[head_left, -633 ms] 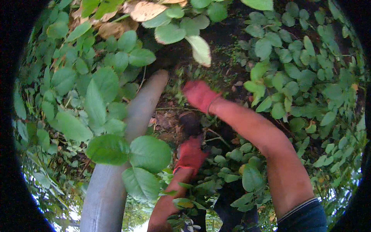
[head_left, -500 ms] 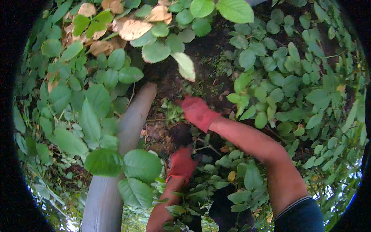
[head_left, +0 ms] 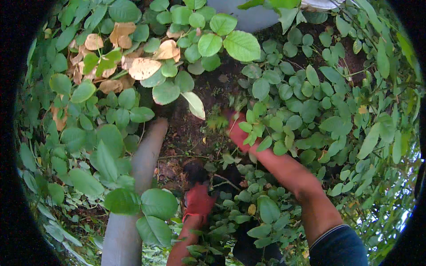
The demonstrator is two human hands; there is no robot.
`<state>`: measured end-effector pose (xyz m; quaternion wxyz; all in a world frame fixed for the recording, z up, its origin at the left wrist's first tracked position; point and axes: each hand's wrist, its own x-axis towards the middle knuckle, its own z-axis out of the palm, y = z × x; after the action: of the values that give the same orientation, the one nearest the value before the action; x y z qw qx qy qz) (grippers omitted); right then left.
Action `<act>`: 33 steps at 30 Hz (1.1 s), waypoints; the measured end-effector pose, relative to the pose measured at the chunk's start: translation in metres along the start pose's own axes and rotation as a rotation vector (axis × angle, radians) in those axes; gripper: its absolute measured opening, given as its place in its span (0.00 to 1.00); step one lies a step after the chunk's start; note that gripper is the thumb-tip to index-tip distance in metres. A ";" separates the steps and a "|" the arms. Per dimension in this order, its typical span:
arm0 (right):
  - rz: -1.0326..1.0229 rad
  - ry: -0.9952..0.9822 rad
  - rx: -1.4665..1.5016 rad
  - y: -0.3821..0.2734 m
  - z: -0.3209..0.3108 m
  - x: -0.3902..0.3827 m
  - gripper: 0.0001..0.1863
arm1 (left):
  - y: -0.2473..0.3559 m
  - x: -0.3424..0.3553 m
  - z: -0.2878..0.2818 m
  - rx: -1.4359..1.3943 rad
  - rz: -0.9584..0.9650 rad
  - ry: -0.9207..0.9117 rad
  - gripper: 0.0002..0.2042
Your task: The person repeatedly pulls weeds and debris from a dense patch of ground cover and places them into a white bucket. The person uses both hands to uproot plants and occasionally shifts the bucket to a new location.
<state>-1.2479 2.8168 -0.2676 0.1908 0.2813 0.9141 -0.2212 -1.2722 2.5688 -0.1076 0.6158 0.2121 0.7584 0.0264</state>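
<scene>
My right hand (head_left: 239, 133), in a red glove, reaches over the dark soil (head_left: 191, 119) in the middle. Leaves cover part of it, and its fingers are smeared by motion. Small green weeds (head_left: 217, 123) grow just left of its fingertips. Nearer to me, my left hand (head_left: 199, 199) is low over the ground in a red glove. Beyond its knuckles is a dark, rounded patch (head_left: 195, 172); whether this is the glove's dark fingers or a clump of soil, I cannot tell. A thin twig (head_left: 226, 181) lies right of the left hand.
A grey, pipe-like post (head_left: 148, 150) slants up along the left, its far end at the soil. Leafy bushes (head_left: 288, 91) crowd both sides, with leaves (head_left: 162, 204) hanging before the post. Dry brown leaves (head_left: 144, 68) cluster at upper left. Something smooth and grey (head_left: 244, 15) shows at the top.
My right hand has moved away and to the right, partly behind leaves. The pale green tuft beside it no longer shows in that spot. My left hand stays low; the view has shifted.
</scene>
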 end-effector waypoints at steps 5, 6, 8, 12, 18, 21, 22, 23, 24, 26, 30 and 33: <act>-0.109 0.413 0.017 0.054 -0.044 0.145 0.19 | 0.006 0.001 -0.007 -0.102 0.020 0.093 0.29; -0.099 0.393 0.000 0.066 -0.051 0.168 0.19 | 0.005 0.005 -0.006 -0.088 0.069 0.087 0.29; -0.057 0.275 -0.080 0.075 -0.050 0.179 0.19 | 0.002 0.010 -0.006 -0.060 0.161 0.063 0.28; -0.267 0.068 -0.006 0.000 -0.027 0.118 0.21 | 0.007 -0.001 -0.008 0.004 -0.031 0.007 0.28; -0.334 0.512 0.228 -0.001 -0.019 0.176 0.14 | -0.001 0.006 0.000 0.002 0.075 0.060 0.25; -0.313 0.537 0.259 0.000 -0.001 0.192 0.12 | 0.021 0.009 -0.018 0.027 0.109 0.037 0.24; -0.273 0.526 0.173 -0.026 0.003 0.179 0.11 | 0.017 0.009 -0.016 0.017 0.103 0.052 0.24; -0.229 0.516 0.083 -0.048 0.003 0.165 0.11 | 0.016 0.008 -0.014 0.005 0.107 0.072 0.24; -0.351 0.407 -0.079 -0.055 -0.001 0.147 0.10 | 0.016 0.003 -0.015 -0.009 0.078 0.071 0.24; -0.474 0.122 -0.140 -0.051 -0.010 0.103 0.11 | 0.013 0.000 -0.014 -0.031 0.057 0.048 0.24; -0.401 -0.245 0.087 -0.008 -0.001 -0.006 0.18 | 0.008 0.007 0.000 0.091 0.075 0.039 0.29; -0.337 -0.309 0.135 0.010 -0.008 -0.026 0.19 | -0.010 0.006 0.016 0.112 0.021 0.046 0.28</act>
<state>-1.2240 2.8173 -0.2521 0.2694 0.0994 0.8913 -0.3508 -1.2610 2.5585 -0.1196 0.5852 0.2533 0.7703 -0.0047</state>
